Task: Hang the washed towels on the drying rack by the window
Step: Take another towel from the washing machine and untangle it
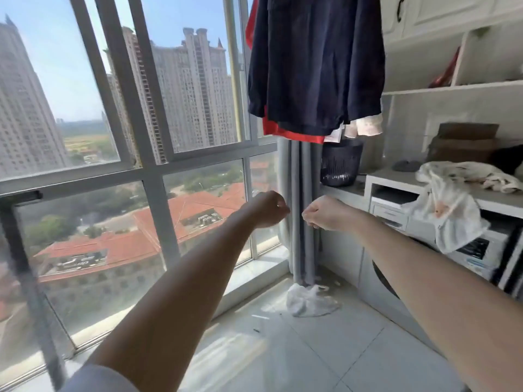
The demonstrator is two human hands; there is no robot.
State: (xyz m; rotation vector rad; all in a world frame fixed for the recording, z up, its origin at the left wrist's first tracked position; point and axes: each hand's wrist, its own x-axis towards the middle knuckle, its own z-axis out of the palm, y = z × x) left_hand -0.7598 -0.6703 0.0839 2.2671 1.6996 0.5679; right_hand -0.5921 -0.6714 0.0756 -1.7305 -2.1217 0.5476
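— Both forearms reach out from under my view, bare. What worries you?

— Going big to small. At the window I can't see the rack itself. Clothes hang from something above the frame, a dark jacket over a red piece, and they look tightly bunched. I'd guess a wet white towel pushed in beside that red could pick up colour, or just not dry.

— And the towels?

— Over on the right, well away from me. They lie on the worktop above the washer. The towels are in a loose heap with one hanging down over the front edge. One careless tug on the heap and I think that one slides to the floor.

— Is the floor dirty?

— It has small bits on it, and a white cloth already lies crumpled at the foot of the curtain. I can't tell whether it's a towel.

— Your hands?

— Left hand and right hand are curled into fists, close together but not touching, with nothing I can see in either. They're in front of the curtain, not at the towels. If I swing right without looking, I could clip the basket on the worktop's end.
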